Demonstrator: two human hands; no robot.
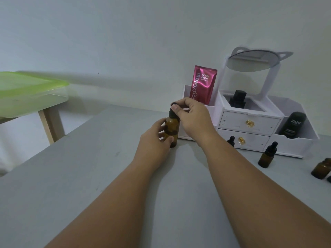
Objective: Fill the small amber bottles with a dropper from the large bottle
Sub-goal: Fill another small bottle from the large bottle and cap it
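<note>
The large amber bottle (172,130) stands upright on the grey table (89,176), near its far side. My left hand (154,138) wraps around its body. My right hand (192,115) pinches the black dropper cap (173,111) on top of it. To the right stand small amber bottles: one with a black dropper cap (267,156), one without a cap (321,168) at the frame's right edge, and one (231,140) half hidden behind my right forearm.
A white cosmetic organiser (250,122) with two drawers and a round mirror stands against the wall, holding a pink pouch (203,85), a black bottle (237,99) and a black tube (293,125). A green-lidded clear box (30,93) rests on a wooden stool at left.
</note>
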